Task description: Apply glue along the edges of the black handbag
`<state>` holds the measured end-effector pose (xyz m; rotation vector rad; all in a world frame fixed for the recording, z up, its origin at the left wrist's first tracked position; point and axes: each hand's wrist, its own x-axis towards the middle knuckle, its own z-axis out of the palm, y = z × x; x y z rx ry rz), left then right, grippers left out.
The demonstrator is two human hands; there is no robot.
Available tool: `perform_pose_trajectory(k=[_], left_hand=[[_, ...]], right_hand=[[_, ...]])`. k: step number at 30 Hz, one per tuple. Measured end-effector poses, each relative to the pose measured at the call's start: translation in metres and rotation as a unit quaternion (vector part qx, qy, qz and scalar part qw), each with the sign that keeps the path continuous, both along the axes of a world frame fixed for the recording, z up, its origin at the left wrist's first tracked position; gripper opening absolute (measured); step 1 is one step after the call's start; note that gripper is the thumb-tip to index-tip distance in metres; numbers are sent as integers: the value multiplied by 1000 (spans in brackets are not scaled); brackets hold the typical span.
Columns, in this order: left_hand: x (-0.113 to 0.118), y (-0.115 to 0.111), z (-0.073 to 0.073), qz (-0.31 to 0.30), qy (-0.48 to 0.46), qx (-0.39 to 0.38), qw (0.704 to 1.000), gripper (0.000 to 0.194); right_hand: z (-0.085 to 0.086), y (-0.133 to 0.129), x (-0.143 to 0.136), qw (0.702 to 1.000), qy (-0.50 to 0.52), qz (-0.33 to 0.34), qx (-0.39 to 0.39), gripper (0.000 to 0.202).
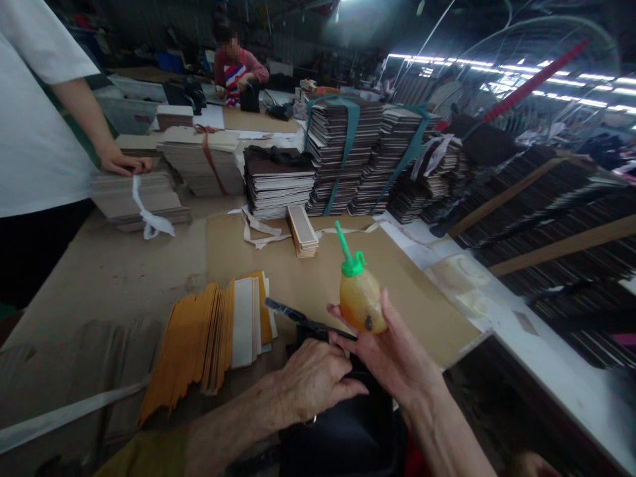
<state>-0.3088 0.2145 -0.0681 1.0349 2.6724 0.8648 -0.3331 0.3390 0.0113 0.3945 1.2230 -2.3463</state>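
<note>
My right hand (392, 351) holds a small glue bottle (360, 299) with amber liquid and a green nozzle cap, upright over the brown paper sheet (422, 298). A thin dark brush or tool (298, 316) also lies across that hand's fingers, pointing left. My left hand (313, 381) rests knuckles up on a black object (348, 430) in front of me, fingers curled, close to the right hand. A fanned row of yellow and white card pieces (213, 338) lies just left of my hands.
A small stack of narrow card strips (302, 230) and loose white straps sit farther back. Tall strapped stacks of dark boards (342, 152) fill the back and right. A person in a white shirt (34, 112) presses a hand on a bundle at left. Another person sits far back.
</note>
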Motion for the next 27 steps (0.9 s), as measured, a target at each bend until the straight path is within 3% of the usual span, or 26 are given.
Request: perform_pose_trajectory(k=[4,7,10,13,15,17,22,27], left_hand=[[3,3,34,-91,69,-74,991,40],[9,-2,50,-105,95,-87,986,39],[14,-5,48,-23,49,-81,995,32],[14,-1,42,97,-53,-83,990,20],[11,5,42,140,-91,-71,983,12],[7,11,43,158,-99,-63,980,10],[-7,13,34,185,-83,-45,978,46],[-20,11,28,142,-37,-24,989,61]], right_hand=[[9,7,9,997,15,-66,26,46],[7,29,25,989,7,-149,4,45],[-10,51,41,975,-33,-218,-24,40],[-29,62,49,962,-88,-246,-76,37],[-36,64,49,957,-84,-262,-90,37],[-39,65,47,956,-68,-275,-79,38],[-40,68,43,953,-81,-282,-75,40],[-44,65,44,951,-74,-293,-66,38]])
